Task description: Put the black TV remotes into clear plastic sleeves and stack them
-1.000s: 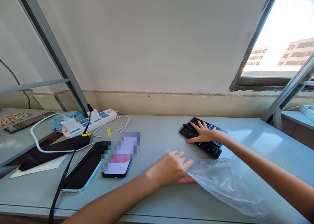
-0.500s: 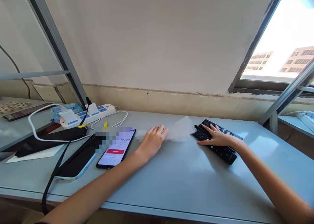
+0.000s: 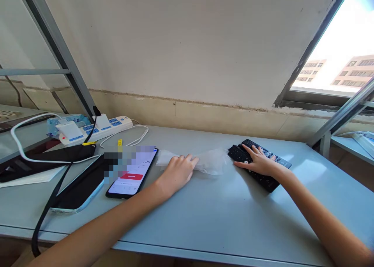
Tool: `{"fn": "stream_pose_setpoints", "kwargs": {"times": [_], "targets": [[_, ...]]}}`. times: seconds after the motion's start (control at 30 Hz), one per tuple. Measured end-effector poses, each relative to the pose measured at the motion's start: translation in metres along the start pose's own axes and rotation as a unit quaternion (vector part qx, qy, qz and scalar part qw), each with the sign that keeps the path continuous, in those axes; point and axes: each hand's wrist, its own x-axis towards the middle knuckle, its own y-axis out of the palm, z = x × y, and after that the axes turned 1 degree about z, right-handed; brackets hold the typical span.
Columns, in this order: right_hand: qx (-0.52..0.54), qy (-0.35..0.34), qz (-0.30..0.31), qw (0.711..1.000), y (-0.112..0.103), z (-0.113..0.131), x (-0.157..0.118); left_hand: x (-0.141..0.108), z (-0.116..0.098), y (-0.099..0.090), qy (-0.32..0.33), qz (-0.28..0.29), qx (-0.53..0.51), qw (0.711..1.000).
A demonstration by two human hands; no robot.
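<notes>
My left hand [image 3: 179,172] lies palm down with curled fingers closed on a crumpled, translucent white plastic bag [image 3: 212,161]. Part of the bag is hidden under the hand and its ends stick out on both sides. To the right, my right hand [image 3: 261,162] rests with fingers spread across a black keyboard [image 3: 279,160] that looks like a folding one. A small section of it stands out at its left end, beside my fingers. My palm and fingers cover the middle of the keyboard.
Left of my forearm lie a phone with a lit screen [image 3: 133,177] and a second, dark phone [image 3: 78,183]. Behind them is a white power strip [image 3: 118,123] with plugs and cables. A black strap [image 3: 49,208] hangs over the table's front edge. A wall stands behind the table.
The left end section of the keyboard sits differently, its keys now facing up by my right fingers. The bag is more bunched around my left hand. The view has shifted slightly.
</notes>
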Motion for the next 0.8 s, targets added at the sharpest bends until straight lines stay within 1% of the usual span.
{"fn": "stream_pose_setpoints", "kwargs": {"times": [0.07, 0.13, 0.2, 0.33, 0.4, 0.53, 0.6, 0.67, 0.73, 0.8], "targets": [[-0.001, 0.017, 0.002, 1.000, -0.001, -0.001, 0.000, 0.001, 0.004, 0.001, 0.003, 0.006, 0.006, 1.000], [0.003, 0.036, 0.005, 0.999, -0.002, -0.002, 0.001, 0.003, 0.008, 0.003, 0.010, -0.013, 0.010, 1.000], [0.008, 0.044, 0.009, 0.999, -0.004, -0.004, 0.001, 0.005, 0.012, 0.004, 0.037, -0.048, 0.004, 0.998], [0.012, 0.031, 0.010, 0.999, -0.005, -0.009, 0.002, 0.011, 0.013, 0.002, 0.131, -0.143, -0.035, 0.980], [0.013, 0.027, 0.009, 1.000, -0.004, -0.011, 0.004, 0.014, 0.009, -0.002, 0.156, -0.160, -0.043, 0.974], [0.021, 0.026, 0.004, 0.999, -0.003, -0.014, 0.003, 0.028, -0.013, -0.012, 0.162, -0.138, -0.005, 0.977], [0.023, 0.025, 0.001, 0.999, -0.004, -0.013, 0.001, 0.038, -0.027, -0.014, 0.183, -0.121, 0.031, 0.975], [0.024, 0.027, 0.005, 0.999, -0.006, -0.010, -0.002, 0.050, -0.040, -0.014, 0.212, -0.084, 0.058, 0.972], [0.023, 0.039, 0.008, 0.999, -0.006, -0.006, -0.004, 0.063, -0.050, -0.012, 0.225, -0.069, 0.060, 0.970], [0.027, 0.063, -0.002, 0.998, -0.004, 0.000, -0.005, 0.076, -0.057, -0.009, 0.236, -0.063, 0.057, 0.968]]}}
